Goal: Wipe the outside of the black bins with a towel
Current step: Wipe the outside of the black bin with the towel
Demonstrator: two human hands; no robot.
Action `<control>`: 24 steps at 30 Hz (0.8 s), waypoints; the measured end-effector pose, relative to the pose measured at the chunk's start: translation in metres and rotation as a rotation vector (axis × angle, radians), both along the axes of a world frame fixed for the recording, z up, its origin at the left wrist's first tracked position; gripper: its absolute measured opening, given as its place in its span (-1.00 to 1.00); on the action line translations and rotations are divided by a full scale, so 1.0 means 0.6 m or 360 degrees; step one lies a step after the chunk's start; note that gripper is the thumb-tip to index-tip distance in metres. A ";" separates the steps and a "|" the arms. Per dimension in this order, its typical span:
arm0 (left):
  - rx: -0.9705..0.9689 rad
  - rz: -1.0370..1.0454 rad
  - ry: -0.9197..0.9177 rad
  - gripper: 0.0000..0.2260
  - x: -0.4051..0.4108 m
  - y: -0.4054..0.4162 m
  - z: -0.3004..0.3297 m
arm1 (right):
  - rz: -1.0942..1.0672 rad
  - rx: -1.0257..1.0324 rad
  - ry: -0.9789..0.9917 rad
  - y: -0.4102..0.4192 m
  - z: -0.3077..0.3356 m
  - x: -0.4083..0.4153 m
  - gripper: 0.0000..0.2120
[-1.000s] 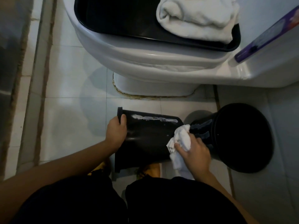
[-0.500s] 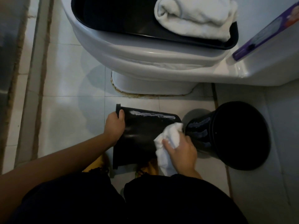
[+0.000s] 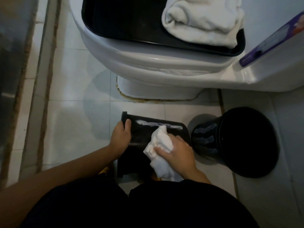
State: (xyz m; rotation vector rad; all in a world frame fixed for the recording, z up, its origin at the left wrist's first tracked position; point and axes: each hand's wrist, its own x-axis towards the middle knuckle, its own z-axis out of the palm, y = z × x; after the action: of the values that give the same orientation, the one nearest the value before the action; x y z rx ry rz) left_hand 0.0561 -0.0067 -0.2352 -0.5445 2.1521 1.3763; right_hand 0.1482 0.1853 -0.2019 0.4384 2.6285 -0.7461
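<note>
Towel [image 3: 160,145] against tipped black bin [image 3: 143,134]

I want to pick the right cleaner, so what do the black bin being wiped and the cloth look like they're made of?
The black bin, gripped at its rim by the left hand, looks like smooth moulded plastic with a glossy finish: a bright streak of glare runs along its side. The cloth in the right hand seems a soft white cotton-like towel, crumpling into folds; the weave is too small to tell.

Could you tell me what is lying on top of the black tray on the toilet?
A folded white towel lies on the black tray; the tray surface beneath it is hidden.
</note>
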 end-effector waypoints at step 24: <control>0.0276 -0.0125 0.0127 -0.78 0.008 0.022 0.012 | -0.0305 -0.0149 0.0297 -0.033 0.018 -0.052 -0.45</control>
State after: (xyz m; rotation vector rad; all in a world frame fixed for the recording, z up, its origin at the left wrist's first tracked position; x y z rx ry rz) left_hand 0.0610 0.0062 -0.2278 -0.3402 2.0668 1.5456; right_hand 0.1171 0.1657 -0.1913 0.6281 2.7343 -1.0115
